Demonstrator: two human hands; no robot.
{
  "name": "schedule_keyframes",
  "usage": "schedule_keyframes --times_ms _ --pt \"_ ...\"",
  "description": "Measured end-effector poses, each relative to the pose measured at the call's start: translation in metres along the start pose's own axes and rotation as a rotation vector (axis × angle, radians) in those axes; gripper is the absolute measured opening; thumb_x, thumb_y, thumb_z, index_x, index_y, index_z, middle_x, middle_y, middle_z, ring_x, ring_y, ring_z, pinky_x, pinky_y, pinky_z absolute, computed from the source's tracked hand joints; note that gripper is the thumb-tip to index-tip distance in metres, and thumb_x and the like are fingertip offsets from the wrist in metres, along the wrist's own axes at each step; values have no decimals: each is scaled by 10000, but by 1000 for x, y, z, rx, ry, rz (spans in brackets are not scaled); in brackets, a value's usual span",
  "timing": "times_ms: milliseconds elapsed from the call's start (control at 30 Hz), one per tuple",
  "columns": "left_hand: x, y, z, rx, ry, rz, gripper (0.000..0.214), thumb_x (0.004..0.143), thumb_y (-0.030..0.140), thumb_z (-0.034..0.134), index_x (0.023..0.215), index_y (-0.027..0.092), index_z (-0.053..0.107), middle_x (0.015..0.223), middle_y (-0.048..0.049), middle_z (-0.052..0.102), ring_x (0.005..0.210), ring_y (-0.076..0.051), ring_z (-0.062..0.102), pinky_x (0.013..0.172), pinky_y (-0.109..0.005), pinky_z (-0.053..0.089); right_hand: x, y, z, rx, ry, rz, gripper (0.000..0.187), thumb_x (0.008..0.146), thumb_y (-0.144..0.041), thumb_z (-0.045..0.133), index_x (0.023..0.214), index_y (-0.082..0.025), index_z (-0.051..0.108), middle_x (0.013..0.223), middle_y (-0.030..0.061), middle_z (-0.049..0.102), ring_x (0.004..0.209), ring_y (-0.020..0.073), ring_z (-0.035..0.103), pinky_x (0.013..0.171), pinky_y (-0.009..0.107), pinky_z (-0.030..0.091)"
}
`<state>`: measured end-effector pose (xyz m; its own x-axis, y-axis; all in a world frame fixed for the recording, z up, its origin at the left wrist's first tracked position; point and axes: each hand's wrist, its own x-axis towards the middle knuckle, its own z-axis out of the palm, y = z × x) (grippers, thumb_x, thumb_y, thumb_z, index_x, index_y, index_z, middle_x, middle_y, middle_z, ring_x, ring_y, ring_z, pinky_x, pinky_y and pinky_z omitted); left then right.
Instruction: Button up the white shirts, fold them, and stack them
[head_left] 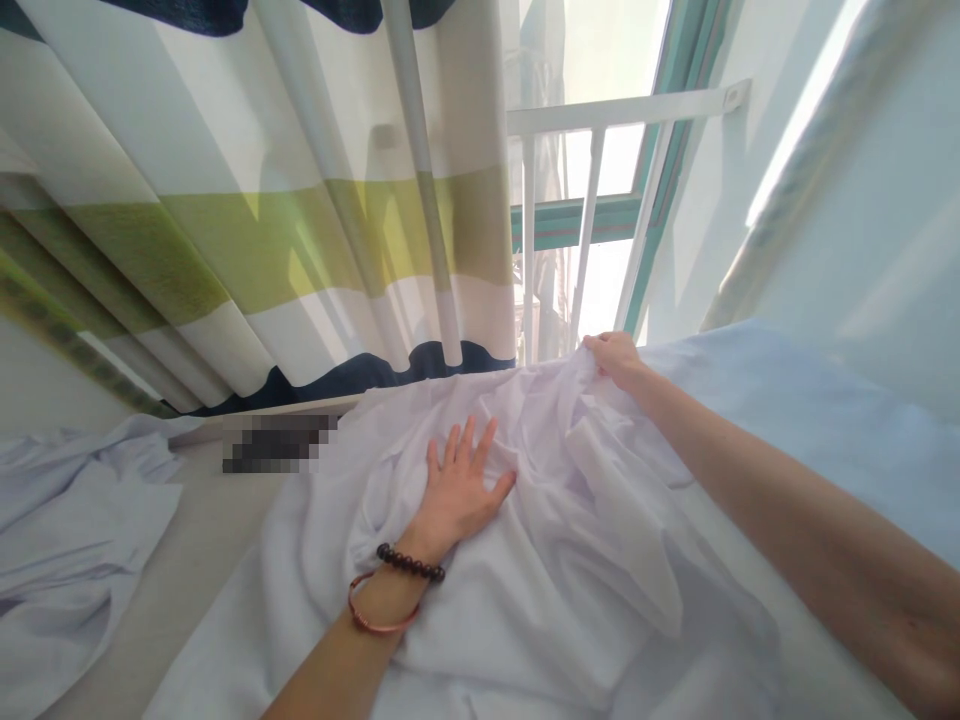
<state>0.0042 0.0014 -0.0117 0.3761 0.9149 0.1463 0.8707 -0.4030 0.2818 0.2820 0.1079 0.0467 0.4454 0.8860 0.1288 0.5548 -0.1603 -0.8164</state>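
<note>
A crumpled white sheet [540, 600] is spread in loose folds before me. My left hand [465, 485] lies flat on it with the fingers spread, a dark bead bracelet and a reddish bangle on its wrist. Farther off, my right hand [615, 358] is closed on the sheet's far edge, pinching a gathered bit of cloth near the window railing. The cloth bunches and wrinkles between the two hands.
A curtain [300, 240] with white, green and navy bands hangs along the far side. White railing bars [592, 220] stand before a teal-framed window. More white cloth [67, 560] lies at left, and a pale blue surface [810, 410] at right. A blurred dark patch sits by the curtain.
</note>
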Motion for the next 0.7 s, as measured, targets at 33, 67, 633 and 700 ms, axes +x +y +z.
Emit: schedule_keyframes --times_ms 33,67,633,700 --pt "2 -2 -1 -2 -1 -1 709 887 513 430 1506 287 168 1586 -79 120 1442 -347 85 1104 -632 2 7 -2 -4 14 21 -5 192 845 -296 490 766 -149 586 667 46 573 557 123 525 467 224 443" --pt "3 -3 -3 -7 0 0 702 891 508 422 1506 283 170 1587 -76 114 1445 -340 74 1105 -630 1 12 -4 -6 21 34 -12 188 848 -293 489 779 -149 588 700 49 578 573 122 525 480 228 455" --pt "10 -8 -17 48 -93 -28 648 875 525 408 1447 223 357 1525 -115 314 1416 -296 236 1136 -515 124 -83 -9 -19 -342 -268 -359 244 909 -410 451 779 -212 509 747 46 611 732 200 565 650 277 365" --pt "5 -7 -31 33 -145 -58 686 852 522 455 1454 210 346 1514 -137 331 1399 -317 272 1122 -507 180 -92 -5 -35 -310 -384 -349 372 909 -461 433 639 -209 474 657 25 579 633 169 526 597 271 349"
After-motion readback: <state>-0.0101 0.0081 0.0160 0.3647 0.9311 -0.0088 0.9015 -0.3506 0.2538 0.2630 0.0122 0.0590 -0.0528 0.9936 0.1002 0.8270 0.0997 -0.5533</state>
